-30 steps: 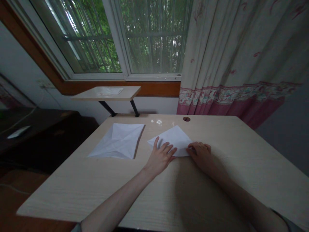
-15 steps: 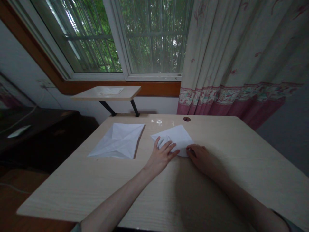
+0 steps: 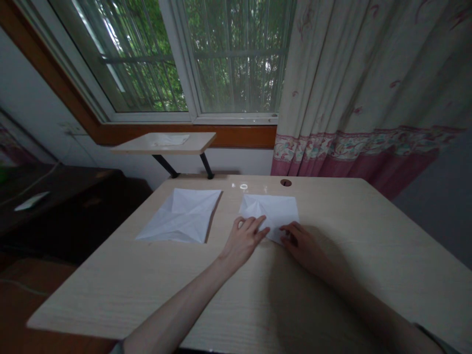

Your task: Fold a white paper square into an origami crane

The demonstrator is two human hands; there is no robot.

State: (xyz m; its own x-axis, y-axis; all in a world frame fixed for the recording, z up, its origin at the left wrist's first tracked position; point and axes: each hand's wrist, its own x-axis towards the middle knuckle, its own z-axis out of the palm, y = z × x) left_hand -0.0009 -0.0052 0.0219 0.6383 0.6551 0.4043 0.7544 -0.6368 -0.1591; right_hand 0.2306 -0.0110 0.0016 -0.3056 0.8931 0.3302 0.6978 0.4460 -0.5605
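Observation:
A folded sheet of white paper [image 3: 283,209] lies on the desk in front of me, with creases and a small raised fold at its left part. My left hand [image 3: 246,236] rests on its lower left part, fingers spread apart and slightly bent. At the lower right edge, my right hand [image 3: 303,244] has its fingers curled, with index finger and thumb at the paper's border. The fingers cover part of the near edge. To the left lies a second sheet of creased white paper [image 3: 184,214], untouched by either hand.
The pale wooden desk [image 3: 221,295] has a round cable hole [image 3: 285,182] near its back edge. A small raised shelf [image 3: 136,142] on black legs carries another white paper [image 3: 173,139]. Behind are a window and a flowered curtain [image 3: 332,98]. A dark table [image 3: 73,196] stands at left.
The folded paper has turned on the desk, so its far corner is now a roughly level far edge. Both hands have shifted slightly with it; the left sheet stays put.

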